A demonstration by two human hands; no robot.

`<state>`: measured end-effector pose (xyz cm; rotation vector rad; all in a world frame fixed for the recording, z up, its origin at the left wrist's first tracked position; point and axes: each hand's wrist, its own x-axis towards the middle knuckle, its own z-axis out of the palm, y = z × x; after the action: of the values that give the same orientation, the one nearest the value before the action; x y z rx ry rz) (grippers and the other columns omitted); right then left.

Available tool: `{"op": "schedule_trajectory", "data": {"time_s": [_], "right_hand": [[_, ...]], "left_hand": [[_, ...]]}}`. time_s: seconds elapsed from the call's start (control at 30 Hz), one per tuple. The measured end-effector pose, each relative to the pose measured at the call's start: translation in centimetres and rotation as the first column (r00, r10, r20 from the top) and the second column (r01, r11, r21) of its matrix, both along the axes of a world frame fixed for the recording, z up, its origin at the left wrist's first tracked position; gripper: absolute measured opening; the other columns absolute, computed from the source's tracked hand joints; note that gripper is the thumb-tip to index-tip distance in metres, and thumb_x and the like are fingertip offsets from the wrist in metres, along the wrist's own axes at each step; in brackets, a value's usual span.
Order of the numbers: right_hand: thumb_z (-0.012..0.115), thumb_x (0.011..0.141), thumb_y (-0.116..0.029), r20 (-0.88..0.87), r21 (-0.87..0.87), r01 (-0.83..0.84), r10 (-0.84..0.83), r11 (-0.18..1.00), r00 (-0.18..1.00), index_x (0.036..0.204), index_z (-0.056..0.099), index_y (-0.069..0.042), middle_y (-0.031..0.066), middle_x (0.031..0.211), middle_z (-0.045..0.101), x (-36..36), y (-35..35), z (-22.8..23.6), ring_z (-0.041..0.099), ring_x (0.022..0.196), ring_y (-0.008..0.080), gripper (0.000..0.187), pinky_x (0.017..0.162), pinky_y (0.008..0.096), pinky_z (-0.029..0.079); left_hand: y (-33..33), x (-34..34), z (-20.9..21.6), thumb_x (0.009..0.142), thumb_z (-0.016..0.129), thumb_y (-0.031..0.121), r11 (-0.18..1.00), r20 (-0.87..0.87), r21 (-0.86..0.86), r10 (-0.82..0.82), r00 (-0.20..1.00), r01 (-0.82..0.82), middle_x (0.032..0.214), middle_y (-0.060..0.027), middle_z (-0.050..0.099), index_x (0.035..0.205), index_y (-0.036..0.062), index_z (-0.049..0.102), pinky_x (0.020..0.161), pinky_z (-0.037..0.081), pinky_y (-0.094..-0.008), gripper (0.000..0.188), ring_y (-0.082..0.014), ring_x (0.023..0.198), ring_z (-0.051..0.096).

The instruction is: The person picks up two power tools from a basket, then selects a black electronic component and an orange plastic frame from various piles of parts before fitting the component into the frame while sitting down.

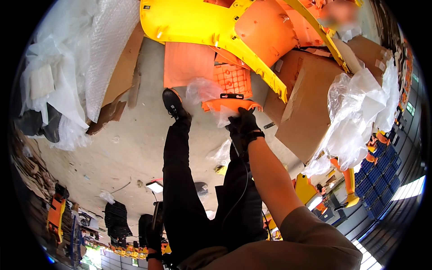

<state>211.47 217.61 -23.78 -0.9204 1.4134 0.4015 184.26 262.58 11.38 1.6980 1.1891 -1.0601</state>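
My right hand (245, 121), in a black glove, reaches forward past my right leg. Its fingers are closed on the near edge of a curved orange plastic part (225, 105). That part has a black slotted strip (231, 96) along its far side, and clear plastic film (224, 117) clings to it. Low on the left, beside my thigh, my left hand (153, 237) is also gloved in black. It is closed around a dark slab-shaped object (157, 217), whose kind I cannot make out. Just beyond the orange part lies an orange grid-ribbed panel (233, 80).
Large yellow (193, 22) and orange panels (265, 31) are heaped ahead. Cardboard boxes (310, 99) and plastic wrap (360, 108) stand at the right. Bubble wrap (112, 54) leans on cardboard (123, 72) at the left. A thin cable hangs by my right leg.
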Motion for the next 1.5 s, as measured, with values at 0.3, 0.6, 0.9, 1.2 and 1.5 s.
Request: {"op": "schedule_trajectory", "data": {"time_s": [0.3,0.6,0.9,1.2,1.5], "right_hand": [[0.069,0.082,-0.028,-0.415,-0.366,-0.929,0.903,-0.055,0.110,0.100,0.067,-0.006,0.0180,0.092,0.067,-0.9,0.5,-2.5,0.068,0.089,0.0387,0.028,0.077,0.0492,0.055],[0.071,0.085,-0.034,-0.032,-0.536,-0.783,0.919,0.315,0.392,0.137,0.049,-0.001,0.0276,0.117,0.066,5.3,6.5,1.8,0.064,0.109,0.0433,0.066,0.091,0.0480,0.053],[0.068,0.086,-0.031,0.099,-0.064,-0.768,0.769,0.638,0.631,0.095,0.068,-0.005,0.0169,0.087,0.073,1.0,-0.9,12.9,0.072,0.082,0.0298,0.028,0.072,0.0385,0.057],[0.068,0.085,-0.019,0.269,-0.625,-0.632,0.886,0.458,0.377,0.087,0.066,-0.005,0.0169,0.091,0.067,3.4,-15.4,28.8,0.067,0.084,0.0348,0.015,0.075,0.0444,0.054],[0.063,0.101,-0.034,0.699,-0.444,-0.454,0.616,0.773,0.365,0.145,0.045,-0.009,0.0090,0.117,0.062,2.8,-20.6,47.4,0.062,0.106,0.0172,0.053,0.082,0.0339,0.057]], "left_hand": [[6.8,-5.6,-1.0,0.090,0.072,0.045,0.947,-0.119,0.012,-0.318,0.940,0.322,0.061,-0.0048,0.050,0.079,0.0040,0.057,0.048,0.042,-0.0354,0.045,-0.0171,0.056,0.052],[2.3,4.9,-7.3,0.089,0.072,0.046,0.978,-0.110,0.049,-0.198,0.974,0.204,0.086,-0.0086,0.052,0.103,0.0069,0.053,0.050,0.047,-0.0396,0.046,-0.0238,0.072,0.055],[-3.5,10.8,-2.3,0.089,0.073,0.047,0.990,-0.017,0.065,-0.124,0.992,0.125,0.111,-0.0124,0.055,0.128,0.0099,0.049,0.052,0.053,-0.0437,0.059,-0.0306,0.088,0.058],[-8.8,20.2,4.5,0.086,0.075,0.039,0.907,0.315,0.317,-0.375,0.872,0.276,0.087,-0.0118,0.064,0.101,-0.0006,0.060,0.068,0.051,-0.0440,0.045,-0.0277,0.081,0.064],[-30.4,30.8,17.8,0.081,0.084,0.027,0.796,0.854,-0.048,-0.281,0.437,0.604,0.116,-0.0137,0.065,0.131,-0.0025,0.056,0.092,0.052,-0.0343,0.064,-0.0212,0.105,0.064]]}}
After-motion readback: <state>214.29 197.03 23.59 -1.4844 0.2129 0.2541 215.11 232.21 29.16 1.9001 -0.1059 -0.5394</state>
